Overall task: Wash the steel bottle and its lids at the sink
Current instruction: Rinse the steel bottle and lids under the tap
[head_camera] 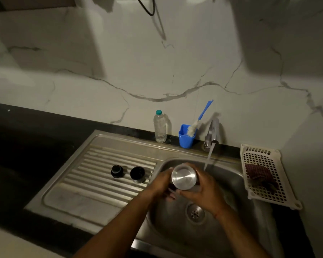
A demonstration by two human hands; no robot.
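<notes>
bottle [183, 178]: brushed steel, shiny
lids [117, 171]: black glossy plastic
sink [108, 174]: matt steel, ribbed
basket [265, 174]: white plastic
table [26, 138]: dark, smooth

kitchen corner in dim, yellowish light. back wall [138, 62]: white marble-look panels with grey veins, crossed by broad soft shadows at upper left and upper right. a black cable [147, 10] hangs in a loop at the top edge. counter [26, 138]: black, running along the foot of the wall; a paler strip [7, 244] shows at lower left. set into the counter, a steel sink [231, 183], its ribbed drainboard [93, 183] to the left of the basin. tap [212, 135]: mounted at the wall behind the basin, water running. a white plastic basket [278, 187] rests on the counter right of the basin.
</notes>
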